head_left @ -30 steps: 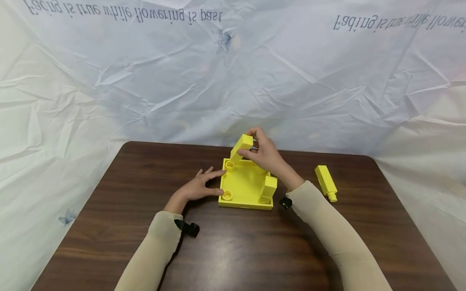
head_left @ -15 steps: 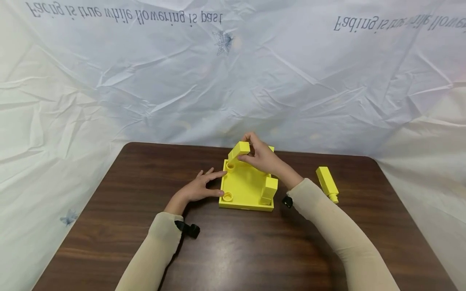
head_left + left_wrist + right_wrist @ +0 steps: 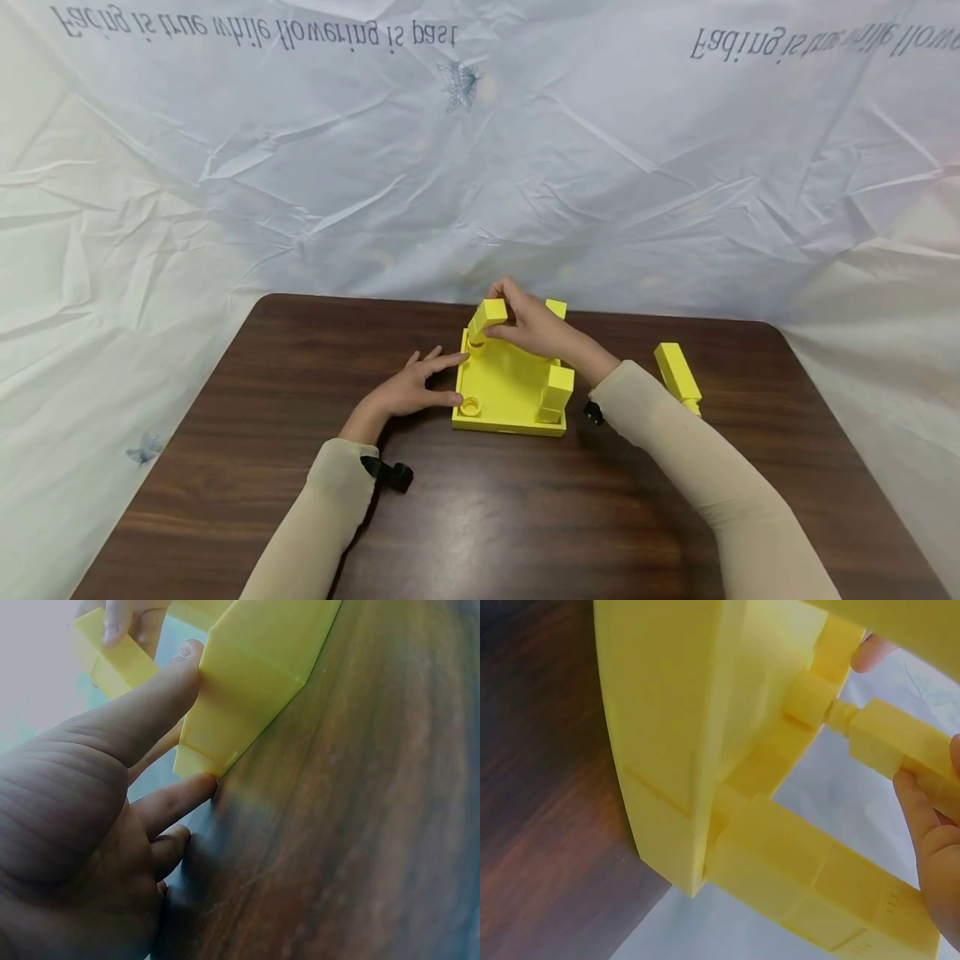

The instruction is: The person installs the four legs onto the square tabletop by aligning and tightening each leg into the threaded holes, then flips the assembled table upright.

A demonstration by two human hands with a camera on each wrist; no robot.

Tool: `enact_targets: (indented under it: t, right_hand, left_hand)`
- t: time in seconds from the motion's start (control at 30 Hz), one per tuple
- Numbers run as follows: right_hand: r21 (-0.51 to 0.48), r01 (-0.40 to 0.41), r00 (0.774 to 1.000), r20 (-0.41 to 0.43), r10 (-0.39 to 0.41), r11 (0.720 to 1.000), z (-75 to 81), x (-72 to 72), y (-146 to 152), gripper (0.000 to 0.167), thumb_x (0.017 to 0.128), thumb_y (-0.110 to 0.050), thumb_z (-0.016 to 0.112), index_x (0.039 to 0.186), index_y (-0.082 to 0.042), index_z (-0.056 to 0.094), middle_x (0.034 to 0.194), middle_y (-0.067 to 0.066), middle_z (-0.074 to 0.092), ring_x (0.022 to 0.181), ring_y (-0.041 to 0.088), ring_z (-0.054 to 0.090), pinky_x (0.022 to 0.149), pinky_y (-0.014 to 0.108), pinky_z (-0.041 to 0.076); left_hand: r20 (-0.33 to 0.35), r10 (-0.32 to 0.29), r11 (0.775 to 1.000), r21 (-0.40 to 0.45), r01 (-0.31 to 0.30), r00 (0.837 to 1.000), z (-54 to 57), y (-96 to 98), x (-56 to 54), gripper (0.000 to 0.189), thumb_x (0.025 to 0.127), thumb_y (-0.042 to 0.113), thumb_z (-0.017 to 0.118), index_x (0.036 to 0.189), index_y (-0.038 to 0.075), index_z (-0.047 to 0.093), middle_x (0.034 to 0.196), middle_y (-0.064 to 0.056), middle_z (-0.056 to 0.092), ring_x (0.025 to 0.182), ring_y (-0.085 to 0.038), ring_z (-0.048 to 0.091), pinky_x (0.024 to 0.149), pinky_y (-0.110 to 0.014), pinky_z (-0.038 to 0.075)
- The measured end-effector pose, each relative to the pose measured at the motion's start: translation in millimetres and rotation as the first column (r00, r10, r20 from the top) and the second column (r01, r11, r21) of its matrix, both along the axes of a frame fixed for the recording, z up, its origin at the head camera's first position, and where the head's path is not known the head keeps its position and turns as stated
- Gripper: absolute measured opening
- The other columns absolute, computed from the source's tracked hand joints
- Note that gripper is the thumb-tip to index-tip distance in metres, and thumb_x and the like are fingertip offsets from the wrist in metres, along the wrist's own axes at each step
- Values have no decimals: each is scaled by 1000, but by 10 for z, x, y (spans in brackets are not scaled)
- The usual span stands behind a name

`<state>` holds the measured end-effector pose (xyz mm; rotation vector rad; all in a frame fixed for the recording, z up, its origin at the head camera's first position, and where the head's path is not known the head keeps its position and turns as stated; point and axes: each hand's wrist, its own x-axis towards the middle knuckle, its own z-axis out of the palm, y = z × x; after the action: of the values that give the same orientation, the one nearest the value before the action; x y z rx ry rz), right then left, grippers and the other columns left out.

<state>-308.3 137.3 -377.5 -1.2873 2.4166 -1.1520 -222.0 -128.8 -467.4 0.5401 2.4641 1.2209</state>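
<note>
A yellow square tray-like base (image 3: 506, 383) lies on the table with round sockets at its corners. My right hand (image 3: 536, 327) pinches a yellow square leg (image 3: 487, 317) at the base's far left corner. In the right wrist view, the narrow tip of that leg (image 3: 900, 739) meets the round socket (image 3: 810, 697). My left hand (image 3: 408, 387) spreads along the base's left side, thumb and straight fingers touching the edge. Upright legs stand at the near right (image 3: 557, 392) and far right (image 3: 556, 307) corners. The near left socket (image 3: 470, 407) has nothing in it.
A loose yellow leg (image 3: 677, 372) with a narrow knobbed end lies to the right of the base, partly covered by the right sleeve. The dark wooden table (image 3: 480, 517) has its back edge just behind the base. White printed sheeting (image 3: 480, 183) hangs behind.
My right hand has lowered the leg and brought it left and toward me, from above the far left socket onto it. The left hand stays on the base's edge.
</note>
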Motion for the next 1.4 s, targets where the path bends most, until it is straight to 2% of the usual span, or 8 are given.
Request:
enact_targets:
  t: [0.23, 0.43, 0.5, 0.67, 0.83, 1.03, 1.2, 1.4]
  right_hand:
    - [25, 9, 1000, -6, -9, 1000, 8, -15, -20, 38, 105, -13, 69, 130, -6, 42, 96, 11, 56, 68, 26, 48, 65, 37, 42]
    - [75, 38, 999, -6, -37, 996, -27, -17, -60, 57, 110, -26, 61, 157, -7, 36, 159, 17, 45, 125, 35, 60, 102, 53, 51]
    - [76, 32, 999, 23, -34, 997, -31, -11, -62, 60, 111, -27, 58, 163, -10, 33, 164, 17, 41, 131, 37, 59, 105, 55, 50]
    - [42, 6, 992, 126, -12, 999, -39, -32, -68, 56, 114, -24, 50, 167, -20, 31, 165, 14, 39, 110, 37, 68, 92, 51, 56]
    - [21, -18, 981, 191, 14, 1000, -51, -65, -77, 58, 115, -25, 48, 169, -24, 28, 170, 7, 31, 117, 33, 68, 100, 49, 56]
    - [22, -10, 987, 162, 7, 1000, -90, -80, -92, 61, 113, -31, 53, 169, -27, 29, 143, 11, 58, 105, 38, 66, 84, 48, 58]
    - [34, 38, 992, 123, -42, 999, -96, -62, -114, 59, 111, -33, 57, 166, -27, 35, 160, 3, 46, 122, 27, 60, 91, 47, 56]
    - [52, 91, 991, 94, -96, 994, -106, -46, -130, 57, 108, -35, 63, 159, -21, 41, 160, 4, 46, 139, 30, 49, 104, 54, 50]
  left_hand:
    - [-11, -1, 1000, -4, 1, 1000, -2, -5, -2, 77, 99, 34, 77, 165, 20, 41, 171, -11, 32, 163, -37, 4, 126, -63, -10]
    - [2, 8, 1000, -3, -8, 1000, -4, -2, 11, 77, 99, 35, 77, 165, 21, 41, 172, -10, 31, 163, -36, 4, 126, -64, -10]
    - [6, 10, 1000, -1, -10, 1000, 1, 2, 15, 77, 99, 35, 78, 165, 21, 41, 172, -10, 31, 163, -36, 3, 126, -64, -9]
    - [10, 12, 1000, 1, -12, 1000, 18, 7, 17, 77, 98, 36, 78, 165, 21, 41, 172, -10, 31, 163, -36, 3, 126, -65, -9]
    - [15, 11, 1000, -2, -11, 1000, 23, 9, 17, 78, 98, 36, 78, 165, 21, 41, 172, -9, 31, 163, -35, 3, 126, -65, -9]
    - [18, 12, 1000, 4, -12, 1000, 22, 12, 22, 77, 98, 35, 78, 165, 21, 41, 172, -9, 31, 163, -35, 3, 126, -64, -9]
    - [14, 8, 1000, 4, -8, 1000, 19, 12, 27, 77, 99, 35, 78, 165, 21, 41, 171, -10, 31, 163, -36, 4, 126, -63, -10]
    - [7, -3, 1000, 7, 3, 1000, 14, 7, 29, 77, 99, 35, 77, 165, 19, 41, 171, -11, 31, 163, -36, 5, 126, -62, -11]
